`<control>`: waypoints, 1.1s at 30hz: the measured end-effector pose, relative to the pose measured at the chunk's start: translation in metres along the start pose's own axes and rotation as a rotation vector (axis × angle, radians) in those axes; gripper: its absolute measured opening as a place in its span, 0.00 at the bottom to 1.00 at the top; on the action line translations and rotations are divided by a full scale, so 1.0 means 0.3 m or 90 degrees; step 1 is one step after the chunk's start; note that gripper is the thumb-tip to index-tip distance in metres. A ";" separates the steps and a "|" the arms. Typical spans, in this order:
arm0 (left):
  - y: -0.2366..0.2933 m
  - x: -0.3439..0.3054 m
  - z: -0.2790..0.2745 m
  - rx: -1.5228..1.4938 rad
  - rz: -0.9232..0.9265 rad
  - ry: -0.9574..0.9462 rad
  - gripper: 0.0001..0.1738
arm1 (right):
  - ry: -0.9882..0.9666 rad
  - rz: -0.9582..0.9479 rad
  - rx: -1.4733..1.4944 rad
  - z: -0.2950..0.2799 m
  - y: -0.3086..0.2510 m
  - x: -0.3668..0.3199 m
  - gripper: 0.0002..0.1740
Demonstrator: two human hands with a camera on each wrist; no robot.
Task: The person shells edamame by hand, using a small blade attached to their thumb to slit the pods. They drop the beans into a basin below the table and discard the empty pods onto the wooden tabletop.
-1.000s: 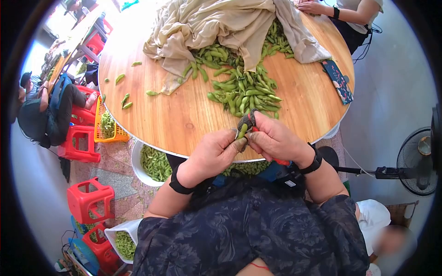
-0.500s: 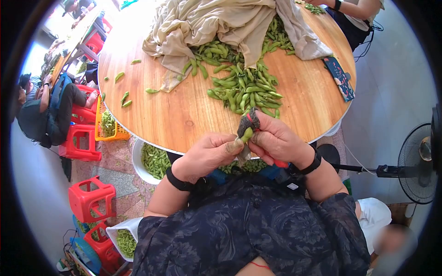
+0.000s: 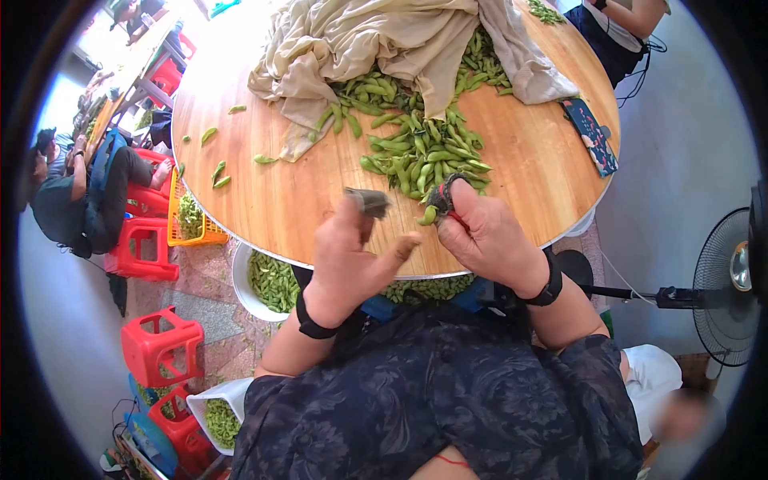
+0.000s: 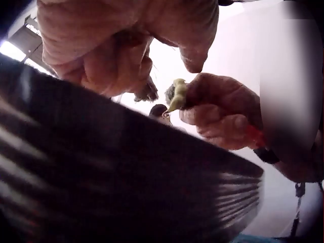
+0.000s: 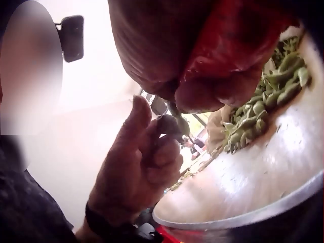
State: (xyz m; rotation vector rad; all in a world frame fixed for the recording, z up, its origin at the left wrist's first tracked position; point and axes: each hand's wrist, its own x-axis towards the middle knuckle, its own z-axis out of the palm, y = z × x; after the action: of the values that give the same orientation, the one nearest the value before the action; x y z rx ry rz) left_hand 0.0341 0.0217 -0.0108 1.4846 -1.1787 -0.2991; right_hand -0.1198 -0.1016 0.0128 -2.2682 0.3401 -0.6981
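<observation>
My right hand (image 3: pixel 492 240) pinches a green soybean pod (image 3: pixel 429 216) just over the front part of the round table (image 3: pixel 320 228). A dark cover with a red band wraps a fingertip of that hand. In the right wrist view a glossy red thing (image 5: pixel 223 48) lies against its palm, its kind hidden by the fingers. My left hand (image 3: pixel 344 248) is to the left of the pod, thumb and forefinger spread apart, nothing between them. Another dark cover (image 3: pixel 370 202) sits on its forefinger. Straight beyond my hands lies a heap of soybean pods (image 3: pixel 432 160).
A beige cloth (image 3: pixel 360 48) covers the heap's far part. At the table's right edge lies a patterned phone case (image 3: pixel 590 138). Below the left edge stand a white tub (image 3: pixel 242 280) of pods and a yellow basket (image 3: pixel 174 214). A fan (image 3: pixel 724 288) is at right.
My left hand has let go of the pod and moved left, its fingers spreading. The right hand keeps the pod and has shifted slightly forward and right.
</observation>
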 end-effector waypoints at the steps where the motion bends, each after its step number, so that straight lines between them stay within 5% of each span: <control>1: -0.010 -0.001 -0.006 -0.057 -0.050 0.054 0.29 | 0.009 0.016 -0.016 -0.009 -0.017 0.006 0.05; 2: -0.012 0.008 0.017 -0.236 -0.052 0.120 0.27 | 0.018 0.032 -0.033 -0.015 -0.030 0.011 0.06; 4: 0.008 0.018 -0.045 -0.055 -0.126 -0.057 0.22 | 0.013 0.016 -0.067 -0.009 -0.040 0.017 0.06; 7: -0.006 0.007 -0.019 -0.154 -0.184 -0.263 0.18 | -0.022 -0.037 -0.101 0.001 -0.066 0.033 0.07; 12: -0.009 0.000 -0.004 -0.281 -0.185 -0.341 0.16 | -0.131 -0.049 -0.105 -0.021 -0.031 0.043 0.06; 14: 0.014 0.006 -0.020 -0.436 -0.410 -0.426 0.17 | -0.309 0.224 0.170 -0.054 -0.040 0.068 0.03; 15: 0.014 0.005 -0.019 -0.436 -0.410 -0.426 0.17 | -0.356 0.349 0.322 -0.066 -0.041 0.073 0.04; 17: 0.011 0.003 -0.014 -0.542 -0.473 -0.395 0.18 | -0.326 0.367 0.364 -0.056 -0.029 0.067 0.05; 23: -0.003 -0.005 0.011 -0.445 -0.374 -0.239 0.15 | -0.264 0.371 0.338 -0.052 -0.035 0.056 0.05; 28: -0.032 -0.014 0.028 -0.254 -0.211 -0.275 0.15 | -0.296 0.423 0.364 -0.063 -0.018 0.044 0.03; 33: -0.041 -0.018 0.033 -0.140 -0.142 -0.284 0.15 | -0.299 0.326 0.210 -0.049 0.002 0.034 0.03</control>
State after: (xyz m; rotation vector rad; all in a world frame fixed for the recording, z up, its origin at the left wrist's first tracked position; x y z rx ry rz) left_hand 0.0303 0.0180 -0.0265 1.3924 -1.2765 -0.9216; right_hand -0.1198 -0.1147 0.0250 -1.8435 0.5050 0.0464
